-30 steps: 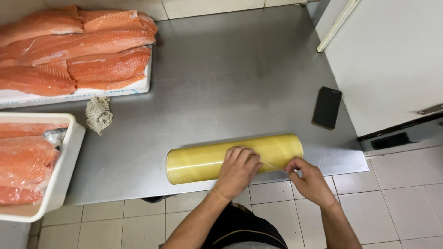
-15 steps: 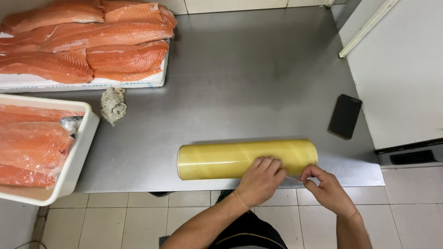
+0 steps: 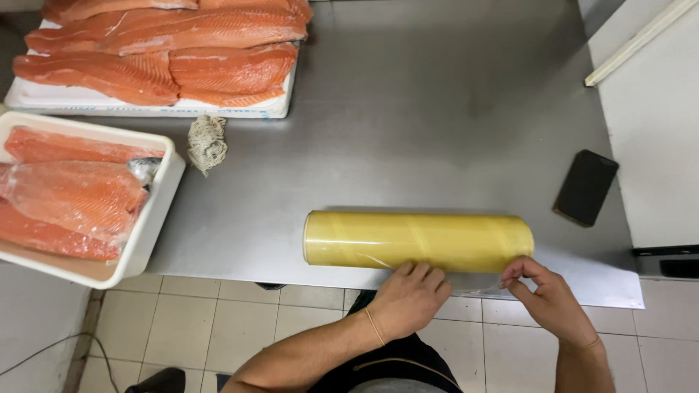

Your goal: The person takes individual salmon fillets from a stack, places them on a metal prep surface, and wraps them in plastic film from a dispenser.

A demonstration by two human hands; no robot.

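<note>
Bright, even light from overhead falls on the steel surface, which shows a soft, wide sheen at its far middle and no hard glare. Shadows are faint and short. The picture is sharp throughout, with slight wide-angle bending at the edges.

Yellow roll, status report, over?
Left hand on the yellow roll. Right hand pinching the clear film. Phone beside, apart.

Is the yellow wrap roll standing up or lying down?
Lying down: the wrap roll rests lengthwise on the steel table.
</note>
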